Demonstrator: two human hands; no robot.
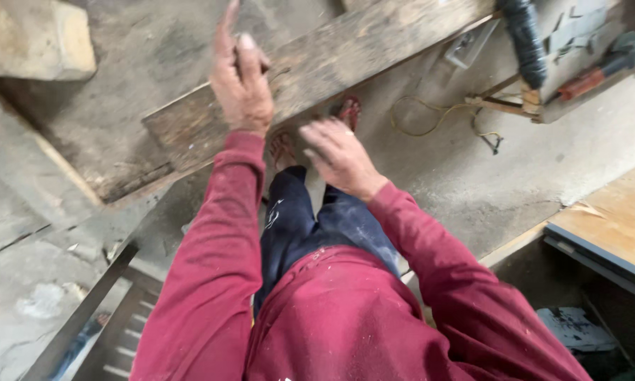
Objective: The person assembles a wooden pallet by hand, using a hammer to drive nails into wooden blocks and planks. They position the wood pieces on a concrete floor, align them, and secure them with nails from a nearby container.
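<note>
A long weathered wooden plank (pixel 345 63) runs diagonally from the upper right down to the centre left, above a concrete floor. My left hand (pixel 241 77) rests on top of the plank near its lower end, fingers spread and pointing away. My right hand (pixel 340 156) hovers just below the plank's near edge, fingers loosely curled, holding nothing that I can see. Both arms wear dark red sleeves. My feet in red sandals (pixel 348 111) show under the plank.
A thick pale timber block (pixel 35 39) lies at the upper left. A power tool with a black hose (pixel 578 49) and a yellow cord (pixel 430 116) sit at the upper right. A plywood-topped bench (pixel 614 219) is at right, a metal frame (pixel 91 310) at lower left.
</note>
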